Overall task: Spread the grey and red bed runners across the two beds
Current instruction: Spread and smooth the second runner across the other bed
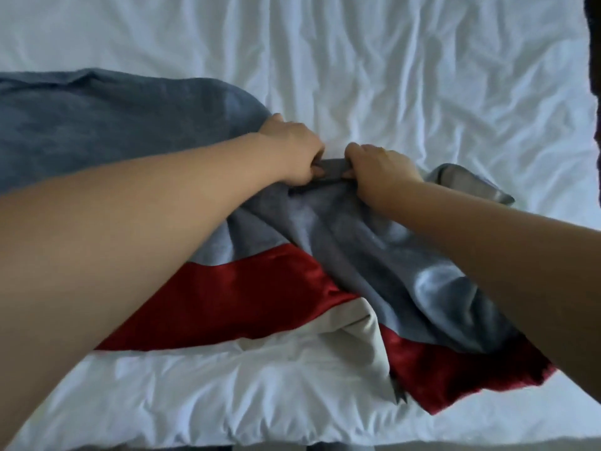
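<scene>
Bed (406, 66), white and wrinkled, filled most of the view; only one bed was visible. Grey and red bed runner (341, 232) lay on it, fairly flat toward the left but bunched and twisted at centre and right. Its red band (234, 301) ran along the near side, and pale lining (354, 333) was flipped up at a fold. It was not yet spread. Both hands probably held the far grey hem to drag it out flat across the bed. Left hand (292, 148) and right hand (380, 170) sat close together, knuckles up. Left fingers (317, 171) were curled under and clamped on the hem. Right fingers (350, 174) were curled tight round it too, with a short strip of cloth between them.
</scene>
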